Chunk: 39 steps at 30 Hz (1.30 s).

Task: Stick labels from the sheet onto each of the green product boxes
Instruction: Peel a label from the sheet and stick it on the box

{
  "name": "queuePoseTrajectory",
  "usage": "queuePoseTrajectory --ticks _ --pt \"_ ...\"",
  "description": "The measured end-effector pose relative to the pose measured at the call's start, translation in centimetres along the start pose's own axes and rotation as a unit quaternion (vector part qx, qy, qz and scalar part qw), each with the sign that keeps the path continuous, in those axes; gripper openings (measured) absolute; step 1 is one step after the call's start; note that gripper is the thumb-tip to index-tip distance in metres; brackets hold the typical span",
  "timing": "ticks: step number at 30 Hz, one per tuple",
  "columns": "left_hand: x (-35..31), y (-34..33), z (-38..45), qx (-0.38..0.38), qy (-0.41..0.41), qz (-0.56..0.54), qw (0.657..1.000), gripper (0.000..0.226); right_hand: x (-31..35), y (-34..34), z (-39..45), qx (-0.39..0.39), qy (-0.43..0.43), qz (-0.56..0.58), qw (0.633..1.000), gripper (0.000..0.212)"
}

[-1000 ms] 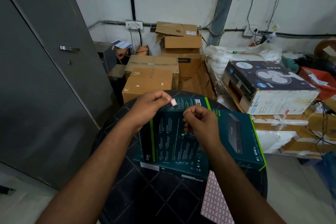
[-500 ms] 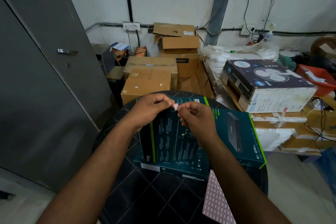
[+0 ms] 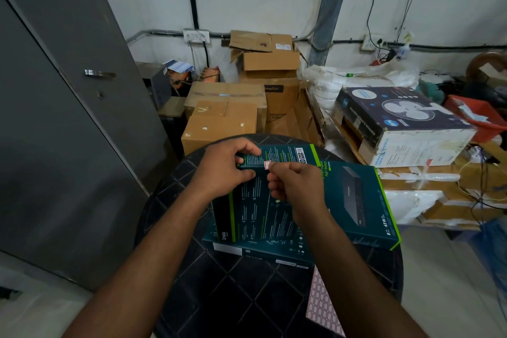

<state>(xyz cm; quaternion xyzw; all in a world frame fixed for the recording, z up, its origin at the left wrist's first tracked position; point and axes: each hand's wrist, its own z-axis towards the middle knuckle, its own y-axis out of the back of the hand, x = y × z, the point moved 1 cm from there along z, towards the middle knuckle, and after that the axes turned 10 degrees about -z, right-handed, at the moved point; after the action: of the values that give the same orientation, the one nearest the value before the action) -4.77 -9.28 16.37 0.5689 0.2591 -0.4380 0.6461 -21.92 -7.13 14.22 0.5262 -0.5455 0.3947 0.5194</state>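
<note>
Near the far edge of the round black table (image 3: pixel 219 296), a teal-and-green box (image 3: pixel 255 217) lies on top of other green boxes, one (image 3: pixel 365 200) jutting toward the right edge and another (image 3: pixel 263 251) underneath. Above the top box's far end, the left hand (image 3: pixel 222 170) curls its fingers around that end, thumb on the printed face. The right hand (image 3: pixel 299 189) pinches a small white label with a red border (image 3: pixel 267 165) between thumb and forefinger, just at the box's far end; whether the label touches the surface cannot be told. At the near right edge of the table lies the label sheet (image 3: pixel 321 307), partly hanging over. Beyond the table stand brown cartons (image 3: pixel 222 123) and a fan carton (image 3: pixel 397 123).
</note>
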Motion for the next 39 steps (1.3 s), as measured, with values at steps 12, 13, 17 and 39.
queuePoseTrajectory --ticks 12,13,17,39 --pt "0.0 -0.6 -0.2 -0.003 -0.089 0.062 0.994 0.031 1.1 -1.0 0.2 -0.056 -0.046 -0.035 0.997 0.016" --pt "0.1 -0.6 -0.1 -0.002 -0.094 0.065 0.993 0.031 1.1 -1.0 0.2 -0.058 -0.047 -0.038 0.996 0.016" --pt "0.4 -0.8 0.3 0.001 -0.104 0.074 0.992 0.032 1.4 -0.9 0.4 -0.061 -0.048 -0.048 0.996 0.018" --pt "-0.1 -0.6 0.4 0.002 -0.086 0.046 0.995 0.034 1.5 -0.1 0.6 -0.092 0.128 -0.303 0.94 0.027"
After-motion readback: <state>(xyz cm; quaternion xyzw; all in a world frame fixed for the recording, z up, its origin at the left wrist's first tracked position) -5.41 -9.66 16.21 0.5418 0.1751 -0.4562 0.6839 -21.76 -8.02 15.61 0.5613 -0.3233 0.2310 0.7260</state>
